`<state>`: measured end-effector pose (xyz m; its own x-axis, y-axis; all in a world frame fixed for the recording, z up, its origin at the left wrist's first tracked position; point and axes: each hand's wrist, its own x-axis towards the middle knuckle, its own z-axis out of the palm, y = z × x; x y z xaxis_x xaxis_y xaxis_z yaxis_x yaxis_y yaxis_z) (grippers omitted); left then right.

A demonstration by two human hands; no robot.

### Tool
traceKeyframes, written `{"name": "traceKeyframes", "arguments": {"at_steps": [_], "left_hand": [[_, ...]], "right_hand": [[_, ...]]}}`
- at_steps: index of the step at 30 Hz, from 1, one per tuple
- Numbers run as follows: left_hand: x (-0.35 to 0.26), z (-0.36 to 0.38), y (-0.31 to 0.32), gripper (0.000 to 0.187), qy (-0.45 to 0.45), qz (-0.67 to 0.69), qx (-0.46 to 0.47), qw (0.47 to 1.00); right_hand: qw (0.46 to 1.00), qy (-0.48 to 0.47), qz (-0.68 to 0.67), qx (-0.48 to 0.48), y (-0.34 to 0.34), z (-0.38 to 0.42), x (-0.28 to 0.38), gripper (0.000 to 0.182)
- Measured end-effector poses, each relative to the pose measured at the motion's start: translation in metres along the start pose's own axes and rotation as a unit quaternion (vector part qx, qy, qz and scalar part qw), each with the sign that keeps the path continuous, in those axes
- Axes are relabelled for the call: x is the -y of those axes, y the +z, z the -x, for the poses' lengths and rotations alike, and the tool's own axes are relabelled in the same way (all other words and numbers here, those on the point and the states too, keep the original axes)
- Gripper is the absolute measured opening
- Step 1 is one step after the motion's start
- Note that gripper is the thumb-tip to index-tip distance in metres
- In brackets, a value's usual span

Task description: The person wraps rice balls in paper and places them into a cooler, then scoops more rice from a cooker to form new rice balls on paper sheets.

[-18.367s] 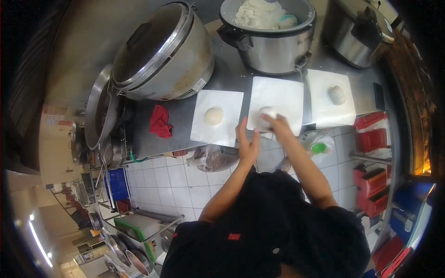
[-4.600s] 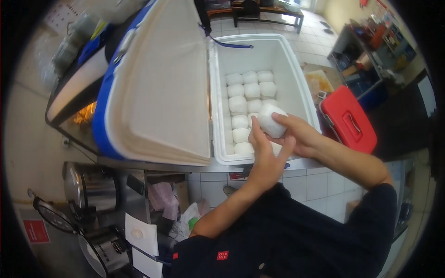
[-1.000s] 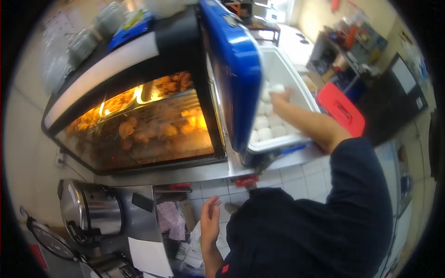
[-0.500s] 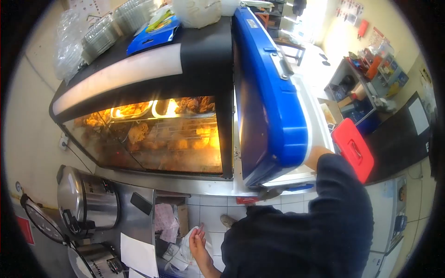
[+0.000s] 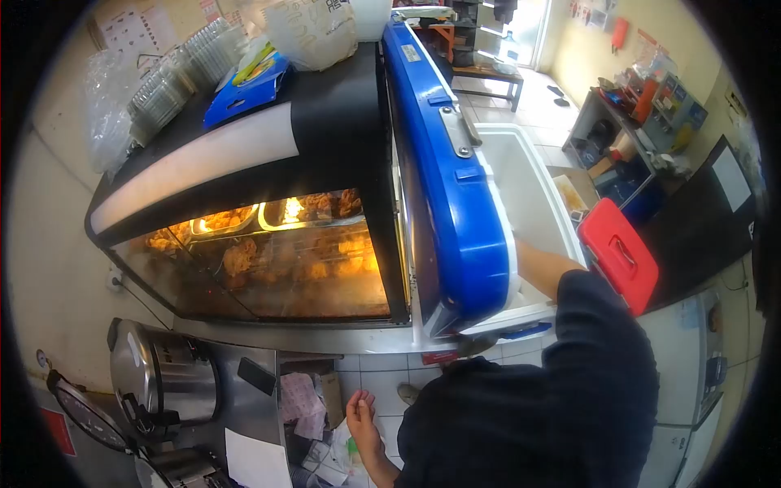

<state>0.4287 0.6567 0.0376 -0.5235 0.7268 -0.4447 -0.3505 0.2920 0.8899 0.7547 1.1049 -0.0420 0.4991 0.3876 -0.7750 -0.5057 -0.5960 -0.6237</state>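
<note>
My left hand (image 5: 360, 411) hangs low beside the steel counter, fingers loosely curled and apart, with nothing in it. My right forearm (image 5: 547, 267) reaches into a white-walled cooler box (image 5: 533, 183) from its near end. The raised blue lid (image 5: 460, 195) of the cooler stands on edge and hides my right hand, so I cannot see its fingers or anything in them. A red lid with a handle (image 5: 622, 256) lies just right of my forearm.
A lit glass warmer (image 5: 244, 260) with fried food stands left of the lid, with clear plastic containers (image 5: 175, 77) on top. Steel pressure cookers (image 5: 167, 370), a dark phone (image 5: 257, 376) and white paper (image 5: 254, 457) are at lower left. A shelf (image 5: 602, 130) stands at right.
The view has shifted, showing more of the cooler's white interior. My right forearm shows more beside the lid. My left hand remains low, its fingers curled slightly more.
</note>
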Motion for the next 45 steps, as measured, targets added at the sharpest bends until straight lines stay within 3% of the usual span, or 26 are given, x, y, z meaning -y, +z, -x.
{"name": "traceKeyframes", "arguments": {"at_steps": [19, 23, 24, 27, 29, 33, 41, 43, 45], "left_hand": [[0.006, 0.011, -0.003, 0.039, -0.014, 0.004, -0.037, 0.999], [0.008, 0.016, -0.001, 0.039, -0.017, 0.012, -0.049, 0.999], [0.01, 0.019, -0.001, 0.039, -0.02, 0.012, -0.053, 0.998], [0.015, 0.028, 0.0, 0.039, -0.023, 0.012, -0.069, 0.997], [0.016, 0.033, 0.003, 0.039, -0.029, 0.007, -0.076, 0.997], [0.021, 0.044, 0.006, 0.038, -0.034, 0.005, -0.083, 0.996], [0.031, 0.081, 0.015, 0.041, -0.064, 0.003, -0.142, 0.988], [0.038, 0.089, 0.015, 0.042, -0.063, 0.014, -0.152, 0.986], [0.047, 0.104, 0.012, 0.043, -0.062, 0.031, -0.145, 0.987]], "right_hand": [[0.993, 0.055, -0.001, 0.109, 0.027, -0.035, -0.03, 0.035], [0.99, 0.004, 0.05, 0.131, 0.018, -0.034, -0.024, 0.014], [0.984, 0.045, 0.038, 0.165, 0.032, -0.061, -0.038, 0.028], [0.989, 0.043, 0.059, 0.128, 0.008, 0.048, -0.016, 0.027], [0.984, 0.064, 0.057, 0.153, 0.018, 0.07, -0.023, 0.028], [0.978, 0.062, 0.052, 0.19, 0.032, 0.085, -0.032, 0.026], [0.975, 0.092, 0.061, 0.193, 0.078, -0.02, -0.083, 0.018], [0.968, 0.075, 0.145, 0.188, 0.06, 0.026, -0.059, 0.019], [0.974, 0.037, 0.098, 0.199, 0.052, 0.067, -0.03, 0.019]]}}
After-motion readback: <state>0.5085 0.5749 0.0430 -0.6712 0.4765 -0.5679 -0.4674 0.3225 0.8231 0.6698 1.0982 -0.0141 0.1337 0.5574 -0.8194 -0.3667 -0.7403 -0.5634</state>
